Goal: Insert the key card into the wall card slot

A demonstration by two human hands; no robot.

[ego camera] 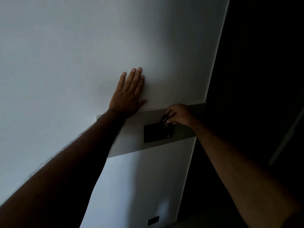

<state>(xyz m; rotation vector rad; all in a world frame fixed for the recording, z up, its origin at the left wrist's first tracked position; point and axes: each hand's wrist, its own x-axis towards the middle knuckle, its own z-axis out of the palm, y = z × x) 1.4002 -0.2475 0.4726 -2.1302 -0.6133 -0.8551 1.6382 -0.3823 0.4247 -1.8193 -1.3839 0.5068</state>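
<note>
Dim room, low light. Right hand [178, 114] grip is pinched around a small dark key ring [164, 117] at the top of the key card [165, 124]. Card itself is mostly hidden: only a short pale sliver shows directly under the fingers, at the top edge of the wall card slot [158, 132]. Long axis looks to run straight down from the grip into the slot, following the wall's tilt in this view; how deep it sits I can't tell.

Slot unit is a flat black rectangular plate, matte, just below the grip, with one small red LED [168, 136] lit near its lower right. No readable text or branding on it.

Plate is mounted on a grey horizontal band [131, 137] across a smooth white painted wall [65, 55].

Left hand [129, 96] is up and left of the grip, open, palm flat on the wall, fingers together pointing up, holding nothing.

Well below the grip, a small dark wall outlet [153, 220] near the floor. Right of the grip, all dark.
</note>
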